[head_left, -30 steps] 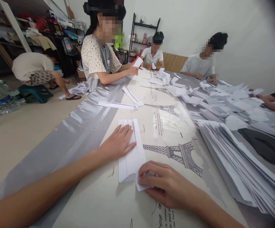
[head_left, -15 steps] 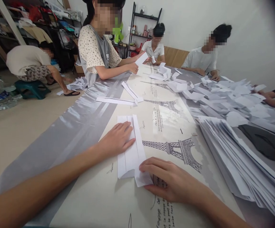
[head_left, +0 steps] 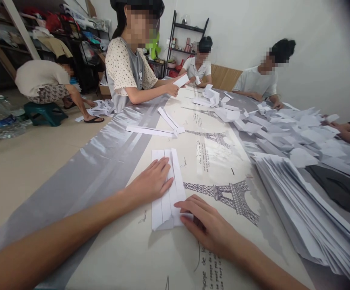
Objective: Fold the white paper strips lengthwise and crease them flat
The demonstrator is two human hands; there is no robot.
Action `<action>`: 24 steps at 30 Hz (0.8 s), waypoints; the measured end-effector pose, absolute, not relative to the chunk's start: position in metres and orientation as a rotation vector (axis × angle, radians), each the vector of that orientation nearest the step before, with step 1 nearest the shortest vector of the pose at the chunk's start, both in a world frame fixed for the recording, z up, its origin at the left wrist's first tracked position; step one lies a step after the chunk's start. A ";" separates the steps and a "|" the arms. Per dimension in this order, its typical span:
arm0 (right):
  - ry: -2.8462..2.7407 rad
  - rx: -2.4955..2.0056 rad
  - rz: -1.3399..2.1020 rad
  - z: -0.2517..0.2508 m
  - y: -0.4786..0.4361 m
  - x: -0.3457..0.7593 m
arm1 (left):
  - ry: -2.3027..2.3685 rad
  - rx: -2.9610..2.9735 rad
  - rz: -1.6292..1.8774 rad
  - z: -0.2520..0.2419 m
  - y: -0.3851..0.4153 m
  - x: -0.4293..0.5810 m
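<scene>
A folded white sheet of paper (head_left: 177,185) lies lengthwise on the table in front of me, with creases along it and a raised flap on its right side. My left hand (head_left: 152,179) rests flat across its upper left part, fingers stretched out and pressing it down. At the lower right edge, my right hand (head_left: 209,223) has its index finger and thumb on the flap, the other fingers curled. Part of the paper's lower right corner is hidden behind that hand. Beyond it lie two narrow folded paper strips (head_left: 150,131), touching at their right ends.
A stack of folded sheets (head_left: 301,209) stands on the right, beside a dark flat item (head_left: 338,189). Loose folded papers (head_left: 298,129) form a heap behind it. Several people sit around the table; one person (head_left: 135,68) at the left side holds paper. The tablecloth (head_left: 117,257) shows printed towers.
My right hand has shifted slightly up along the paper's right edge, and the flap's lower end no longer sticks out below. My left hand stays on the paper. The view has tilted slightly.
</scene>
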State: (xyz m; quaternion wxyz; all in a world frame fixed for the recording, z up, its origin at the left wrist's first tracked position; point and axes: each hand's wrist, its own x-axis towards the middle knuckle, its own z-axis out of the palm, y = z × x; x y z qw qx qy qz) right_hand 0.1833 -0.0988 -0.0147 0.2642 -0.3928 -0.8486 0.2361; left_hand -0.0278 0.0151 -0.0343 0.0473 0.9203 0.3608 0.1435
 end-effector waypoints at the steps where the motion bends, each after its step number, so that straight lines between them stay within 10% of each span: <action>1: -2.300 -1.060 0.638 -0.015 -0.099 0.183 | 1.101 2.815 0.437 -0.035 0.015 -0.028; 24: -2.373 -1.009 0.496 -0.017 -0.104 0.183 | 1.065 2.862 0.386 -0.030 0.016 -0.028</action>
